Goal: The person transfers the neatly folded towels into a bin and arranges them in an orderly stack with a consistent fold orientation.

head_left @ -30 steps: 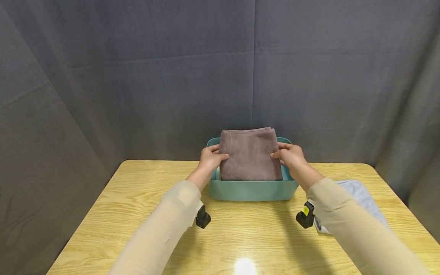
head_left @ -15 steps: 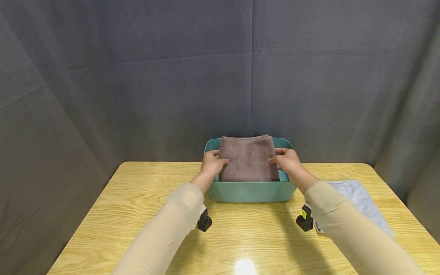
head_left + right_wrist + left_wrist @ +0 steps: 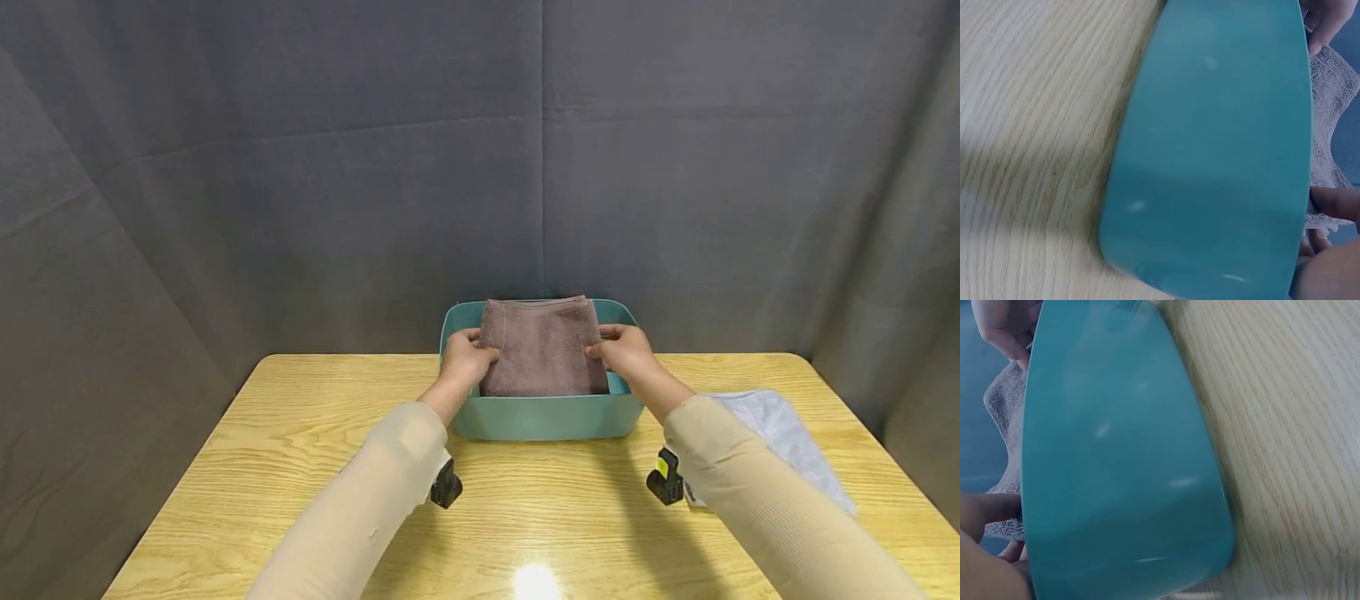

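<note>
A folded brown towel (image 3: 542, 346) lies inside a teal plastic bin (image 3: 547, 417) at the far middle of the wooden table (image 3: 300, 442). My left hand (image 3: 463, 357) grips the towel's left edge, and my right hand (image 3: 628, 348) grips its right edge, thumbs on top. Both hands reach over the bin's rim. In the left wrist view the bin's outer wall (image 3: 1116, 462) fills the frame, with the towel (image 3: 1007, 419) showing behind it. The right wrist view shows the bin's wall (image 3: 1222, 150) and the towel's edge (image 3: 1332, 112) beside my fingers.
A light grey cloth (image 3: 780, 433) lies flat on the table at the right, partly under my right forearm. Dark grey curtains close off the back and both sides. The table's near half is bare wood.
Both hands have lowered the brown towel from above the rim down into the teal bin. The last half second shows only a slight further settling.
</note>
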`<act>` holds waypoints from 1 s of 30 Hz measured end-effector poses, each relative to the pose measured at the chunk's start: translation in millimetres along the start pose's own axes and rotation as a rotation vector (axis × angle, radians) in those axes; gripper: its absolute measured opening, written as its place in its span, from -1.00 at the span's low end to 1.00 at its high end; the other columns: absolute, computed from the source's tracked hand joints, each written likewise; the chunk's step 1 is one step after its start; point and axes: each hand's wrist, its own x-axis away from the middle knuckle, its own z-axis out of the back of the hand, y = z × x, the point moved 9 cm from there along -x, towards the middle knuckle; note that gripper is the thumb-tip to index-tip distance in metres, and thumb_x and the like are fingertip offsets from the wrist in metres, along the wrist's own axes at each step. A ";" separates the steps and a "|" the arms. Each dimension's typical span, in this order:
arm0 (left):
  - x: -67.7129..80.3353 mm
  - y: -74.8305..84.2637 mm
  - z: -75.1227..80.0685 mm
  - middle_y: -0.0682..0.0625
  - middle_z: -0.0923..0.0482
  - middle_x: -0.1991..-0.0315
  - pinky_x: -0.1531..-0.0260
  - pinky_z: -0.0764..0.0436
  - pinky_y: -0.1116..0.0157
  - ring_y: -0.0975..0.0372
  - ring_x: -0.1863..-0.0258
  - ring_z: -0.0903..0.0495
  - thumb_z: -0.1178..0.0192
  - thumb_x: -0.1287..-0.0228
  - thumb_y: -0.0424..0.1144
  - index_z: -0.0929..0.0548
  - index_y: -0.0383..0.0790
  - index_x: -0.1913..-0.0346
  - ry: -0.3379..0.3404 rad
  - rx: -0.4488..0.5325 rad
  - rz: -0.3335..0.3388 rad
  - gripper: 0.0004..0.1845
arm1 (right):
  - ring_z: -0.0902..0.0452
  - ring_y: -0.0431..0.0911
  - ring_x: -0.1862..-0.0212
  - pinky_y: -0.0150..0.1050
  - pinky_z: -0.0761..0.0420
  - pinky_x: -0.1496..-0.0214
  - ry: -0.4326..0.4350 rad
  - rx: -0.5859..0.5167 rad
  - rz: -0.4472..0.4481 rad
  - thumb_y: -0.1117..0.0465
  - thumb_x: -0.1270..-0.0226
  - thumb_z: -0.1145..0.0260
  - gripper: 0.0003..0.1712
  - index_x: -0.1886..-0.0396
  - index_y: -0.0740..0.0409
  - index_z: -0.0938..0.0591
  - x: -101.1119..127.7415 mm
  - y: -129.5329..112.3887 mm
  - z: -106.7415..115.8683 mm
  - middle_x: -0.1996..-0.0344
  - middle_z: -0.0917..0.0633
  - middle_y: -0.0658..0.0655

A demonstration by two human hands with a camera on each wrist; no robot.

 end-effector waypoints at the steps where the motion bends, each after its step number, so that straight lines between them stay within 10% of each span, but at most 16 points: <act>1: -0.5 -0.4 -0.1 -0.31 -0.53 -0.17 -0.10 -0.56 0.08 -0.06 -0.14 -0.56 -0.22 -0.35 -0.41 -0.40 -0.42 -0.36 0.002 -0.005 0.000 -0.46 | -0.35 0.23 -0.27 0.05 -0.43 -0.29 0.003 0.002 0.003 0.35 -0.44 -0.15 -0.32 -0.49 0.40 -0.20 0.1 0.0 0.2 -0.32 -0.36 0.42; 30: 7.1 8.8 6.3 -0.16 -0.55 -0.12 -0.08 -0.57 0.12 0.01 -0.11 -0.57 -0.17 -0.42 -0.36 -0.46 -0.34 -0.30 -0.031 -0.055 -0.256 -0.58 | -0.50 0.21 -0.15 -0.02 -0.56 -0.15 0.089 0.099 0.260 0.36 -0.40 -0.28 -0.45 -0.35 0.32 -0.43 4.0 -3.7 11.0 -0.13 -0.57 0.39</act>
